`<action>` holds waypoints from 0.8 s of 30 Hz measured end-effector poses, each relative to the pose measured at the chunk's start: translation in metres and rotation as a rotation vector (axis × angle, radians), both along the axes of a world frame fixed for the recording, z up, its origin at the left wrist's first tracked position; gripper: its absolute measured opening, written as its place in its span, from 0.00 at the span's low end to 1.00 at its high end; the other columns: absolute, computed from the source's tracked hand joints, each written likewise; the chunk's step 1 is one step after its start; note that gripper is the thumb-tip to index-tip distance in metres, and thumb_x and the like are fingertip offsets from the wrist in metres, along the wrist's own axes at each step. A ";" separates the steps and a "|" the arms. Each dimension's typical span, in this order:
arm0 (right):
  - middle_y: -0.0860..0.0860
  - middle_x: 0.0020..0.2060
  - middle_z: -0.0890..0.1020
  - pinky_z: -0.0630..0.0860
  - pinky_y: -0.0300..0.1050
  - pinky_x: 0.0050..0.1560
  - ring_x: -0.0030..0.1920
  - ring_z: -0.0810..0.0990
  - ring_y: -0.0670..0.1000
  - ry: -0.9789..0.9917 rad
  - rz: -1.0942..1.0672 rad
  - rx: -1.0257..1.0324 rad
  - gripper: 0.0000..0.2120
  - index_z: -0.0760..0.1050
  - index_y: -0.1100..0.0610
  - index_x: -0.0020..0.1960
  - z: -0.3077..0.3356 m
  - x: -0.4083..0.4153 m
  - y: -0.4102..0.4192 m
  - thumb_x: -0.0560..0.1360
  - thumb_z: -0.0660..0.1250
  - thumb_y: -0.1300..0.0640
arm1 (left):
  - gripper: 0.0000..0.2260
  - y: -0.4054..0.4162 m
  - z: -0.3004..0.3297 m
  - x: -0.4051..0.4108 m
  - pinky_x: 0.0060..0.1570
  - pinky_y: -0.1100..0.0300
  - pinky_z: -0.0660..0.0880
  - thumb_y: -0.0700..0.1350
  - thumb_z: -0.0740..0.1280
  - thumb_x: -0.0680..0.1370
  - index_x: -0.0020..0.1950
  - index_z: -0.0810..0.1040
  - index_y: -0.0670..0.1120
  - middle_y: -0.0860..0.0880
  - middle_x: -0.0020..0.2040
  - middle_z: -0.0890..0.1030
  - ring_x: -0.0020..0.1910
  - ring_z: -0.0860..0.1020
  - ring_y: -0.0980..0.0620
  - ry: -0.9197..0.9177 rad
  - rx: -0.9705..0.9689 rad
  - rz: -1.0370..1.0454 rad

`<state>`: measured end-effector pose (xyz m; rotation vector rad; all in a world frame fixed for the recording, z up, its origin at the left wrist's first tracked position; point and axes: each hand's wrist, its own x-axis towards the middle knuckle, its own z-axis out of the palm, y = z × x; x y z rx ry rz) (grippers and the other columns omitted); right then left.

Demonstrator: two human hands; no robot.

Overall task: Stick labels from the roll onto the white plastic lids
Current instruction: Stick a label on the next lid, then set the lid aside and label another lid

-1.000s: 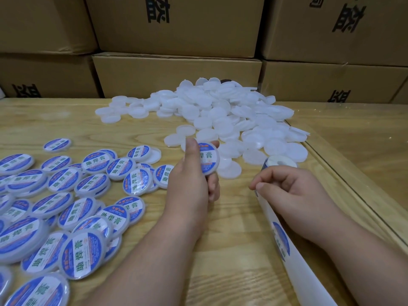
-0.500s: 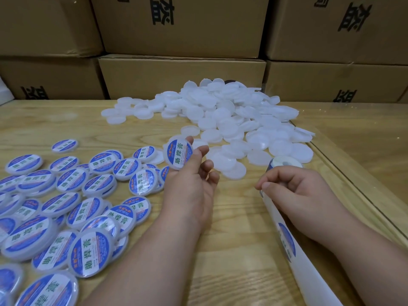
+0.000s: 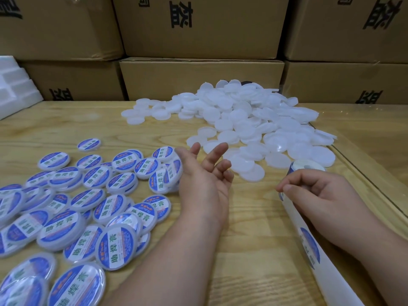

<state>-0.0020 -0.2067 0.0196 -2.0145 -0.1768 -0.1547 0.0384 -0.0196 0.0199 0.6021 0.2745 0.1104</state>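
Note:
A heap of plain white plastic lids [image 3: 249,120] lies at the table's far middle. Several lids with blue labels [image 3: 88,204] spread over the left side. My left hand [image 3: 205,177] is open, palm turned right, fingers spread, holding nothing; a blurred labelled lid [image 3: 171,173] sits just left of it at the pile's edge. My right hand [image 3: 318,195] has curled fingers pinching at the label strip [image 3: 309,241], whose white backing runs toward the lower right with a blue label on it. The label roll [image 3: 306,166] peeks out behind my right fingers.
Stacked cardboard boxes [image 3: 198,78] wall off the back of the wooden table [image 3: 254,228]. White foam packing [image 3: 13,87] lies at the far left. A raised wooden edge [image 3: 371,184] runs along the right side.
My left hand carried the freshly labelled lid leftward to the labelled pile and let it go; its fingers are now spread. My right hand stays on the strip.

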 end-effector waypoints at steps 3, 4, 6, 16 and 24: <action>0.54 0.25 0.67 0.62 0.36 0.25 0.27 0.63 0.51 -0.004 -0.002 0.015 0.09 0.83 0.49 0.41 0.001 -0.001 0.001 0.77 0.67 0.58 | 0.09 -0.002 -0.001 -0.005 0.30 0.64 0.74 0.51 0.65 0.83 0.62 0.75 0.51 0.49 0.44 0.87 0.31 0.78 0.54 -0.043 0.173 0.001; 0.54 0.25 0.67 0.62 0.36 0.25 0.27 0.63 0.51 -0.003 -0.001 0.035 0.09 0.81 0.51 0.40 0.003 -0.002 0.001 0.76 0.67 0.59 | 0.08 -0.005 -0.003 -0.008 0.31 0.65 0.74 0.45 0.66 0.82 0.60 0.76 0.51 0.50 0.44 0.87 0.32 0.78 0.55 -0.083 0.339 0.019; 0.52 0.24 0.66 0.62 0.37 0.24 0.26 0.62 0.51 -0.001 0.002 0.078 0.10 0.76 0.55 0.38 0.006 -0.004 0.000 0.77 0.68 0.57 | 0.10 -0.011 -0.011 -0.014 0.37 0.70 0.73 0.40 0.66 0.80 0.56 0.78 0.55 0.56 0.46 0.86 0.38 0.79 0.59 -0.207 0.788 0.062; 0.51 0.19 0.67 0.60 0.36 0.23 0.21 0.63 0.49 0.251 0.163 -0.229 0.26 0.63 0.55 0.26 0.019 -0.010 -0.008 0.70 0.67 0.38 | 0.21 -0.021 -0.023 -0.023 0.75 0.55 0.57 0.49 0.64 0.79 0.72 0.71 0.59 0.57 0.75 0.68 0.76 0.59 0.54 -0.311 1.859 -0.227; 0.51 0.26 0.67 0.60 0.47 0.32 0.29 0.63 0.50 0.251 0.214 -0.271 0.17 0.68 0.58 0.30 0.011 -0.003 -0.009 0.69 0.66 0.47 | 0.23 -0.022 -0.025 -0.021 0.76 0.51 0.51 0.52 0.63 0.79 0.74 0.68 0.62 0.56 0.78 0.62 0.77 0.54 0.51 -0.223 1.928 -0.196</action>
